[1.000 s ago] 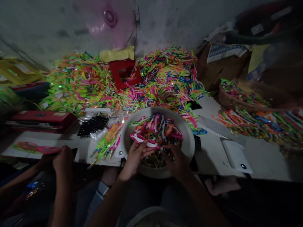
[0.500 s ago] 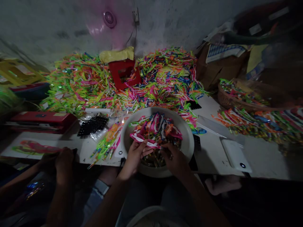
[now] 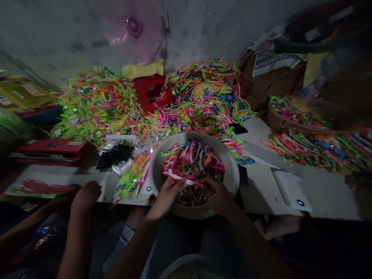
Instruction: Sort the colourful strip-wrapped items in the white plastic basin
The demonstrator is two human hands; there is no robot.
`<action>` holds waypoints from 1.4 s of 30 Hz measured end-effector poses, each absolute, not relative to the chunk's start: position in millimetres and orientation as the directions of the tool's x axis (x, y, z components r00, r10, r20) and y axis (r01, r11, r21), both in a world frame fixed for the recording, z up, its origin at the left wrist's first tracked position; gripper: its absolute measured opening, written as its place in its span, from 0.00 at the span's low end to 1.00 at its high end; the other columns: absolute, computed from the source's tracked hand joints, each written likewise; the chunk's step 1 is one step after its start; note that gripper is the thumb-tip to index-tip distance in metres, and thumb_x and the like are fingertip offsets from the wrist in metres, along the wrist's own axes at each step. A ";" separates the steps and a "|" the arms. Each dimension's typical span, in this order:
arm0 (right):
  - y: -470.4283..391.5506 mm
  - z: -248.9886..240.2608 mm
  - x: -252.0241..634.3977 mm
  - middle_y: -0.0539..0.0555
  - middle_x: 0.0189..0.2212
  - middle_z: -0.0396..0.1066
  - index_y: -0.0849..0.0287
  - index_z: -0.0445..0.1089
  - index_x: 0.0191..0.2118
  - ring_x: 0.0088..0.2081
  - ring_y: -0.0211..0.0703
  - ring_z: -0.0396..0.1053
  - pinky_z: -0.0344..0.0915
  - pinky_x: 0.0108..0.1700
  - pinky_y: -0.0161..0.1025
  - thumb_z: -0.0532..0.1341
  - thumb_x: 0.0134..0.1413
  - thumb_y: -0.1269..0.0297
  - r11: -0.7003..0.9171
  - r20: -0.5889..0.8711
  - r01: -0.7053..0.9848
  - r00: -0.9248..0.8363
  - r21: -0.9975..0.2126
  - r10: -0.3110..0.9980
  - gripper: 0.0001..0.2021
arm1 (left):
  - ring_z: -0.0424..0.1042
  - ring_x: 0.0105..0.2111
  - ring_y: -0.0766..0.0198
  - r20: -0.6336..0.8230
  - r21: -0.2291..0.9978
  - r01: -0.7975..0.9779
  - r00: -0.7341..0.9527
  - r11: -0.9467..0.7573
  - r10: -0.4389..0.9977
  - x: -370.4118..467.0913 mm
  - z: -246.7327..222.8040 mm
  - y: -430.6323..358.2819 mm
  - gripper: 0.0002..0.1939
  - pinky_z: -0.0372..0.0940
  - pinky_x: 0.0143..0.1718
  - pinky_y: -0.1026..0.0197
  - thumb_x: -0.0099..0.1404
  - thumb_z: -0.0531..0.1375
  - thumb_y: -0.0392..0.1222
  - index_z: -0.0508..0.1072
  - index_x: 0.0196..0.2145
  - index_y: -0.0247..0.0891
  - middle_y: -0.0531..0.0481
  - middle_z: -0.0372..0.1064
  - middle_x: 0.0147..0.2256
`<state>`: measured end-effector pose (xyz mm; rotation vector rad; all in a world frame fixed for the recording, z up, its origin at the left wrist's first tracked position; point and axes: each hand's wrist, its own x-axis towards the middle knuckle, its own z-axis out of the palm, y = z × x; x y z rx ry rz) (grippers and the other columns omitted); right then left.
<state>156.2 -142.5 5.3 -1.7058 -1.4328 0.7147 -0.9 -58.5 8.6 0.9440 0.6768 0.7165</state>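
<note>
Over a wide pale basin [image 3: 231, 174], both my hands hold a soft pink-and-white plastic piece [image 3: 176, 176], stretched crosswise. My left hand [image 3: 167, 193] pinches it with the thumb on top, near its middle. At its right end, the fingers of my right hand [image 3: 216, 192] are closed on it; their tips are partly hidden in shadow. Beneath lie similar pink, blue and orange pieces [image 3: 200, 155] in the basin, with small brownish-gold tube-like items [image 3: 190, 195] at the bottom.
A large heap of bright plastic pieces [image 3: 101, 104] lines the wall around a red stand [image 3: 153, 91]. Black perforated sheets [image 3: 115, 155] and a red case [image 3: 55, 152] lie left, by a co-worker's hand [image 3: 87, 195]. To the right are a white device [image 3: 290, 190] and a brown basket [image 3: 286, 122].
My right hand has drawn slightly rightward, and the pink-and-white piece is straighter between my hands. The co-worker's hand at left has shifted. The view has moved slightly.
</note>
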 end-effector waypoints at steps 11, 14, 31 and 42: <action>-128.6 9.7 155.8 0.58 0.33 0.74 0.59 0.72 0.37 0.35 0.48 0.71 0.61 0.35 0.39 0.47 0.58 0.49 -0.206 -0.237 0.764 0.071 -0.611 0.969 0.22 | 0.69 0.29 0.70 -0.200 0.906 -0.318 0.256 0.278 0.946 -25.8 25.5 -42.4 0.12 0.64 0.33 0.68 0.53 0.63 0.44 0.69 0.35 0.39 0.55 0.70 0.30; -118.8 11.1 145.9 0.62 0.32 0.74 0.61 0.74 0.34 0.36 0.53 0.71 0.62 0.35 0.41 0.51 0.54 0.48 -0.109 -0.348 0.911 -0.039 -0.397 0.937 0.22 | 0.66 0.25 0.72 -0.148 0.966 -0.205 0.058 0.157 0.987 -59.9 34.8 -18.5 0.16 0.61 0.26 0.71 0.50 0.64 0.49 0.69 0.35 0.39 0.57 0.68 0.27; -107.7 -4.0 129.1 0.62 0.37 0.73 0.61 0.72 0.40 0.40 0.52 0.70 0.62 0.39 0.41 0.55 0.53 0.57 -0.088 -0.315 0.924 -0.037 -0.372 0.948 0.15 | 0.65 0.48 0.51 -0.093 0.912 0.402 0.002 0.084 0.996 -125.6 -2.5 68.6 0.28 0.59 0.47 0.53 0.48 0.63 0.46 0.66 0.47 0.35 0.38 0.67 0.48; -111.3 -1.7 133.6 0.62 0.35 0.74 0.63 0.74 0.38 0.36 0.50 0.72 0.62 0.32 0.35 0.56 0.47 0.62 -0.014 -0.315 0.883 -0.153 -0.470 0.937 0.15 | 0.70 0.40 0.51 -0.028 0.667 0.633 0.548 -0.392 0.836 14.8 6.9 42.6 0.12 0.58 0.44 0.56 0.51 0.59 0.38 0.74 0.36 0.38 0.40 0.72 0.36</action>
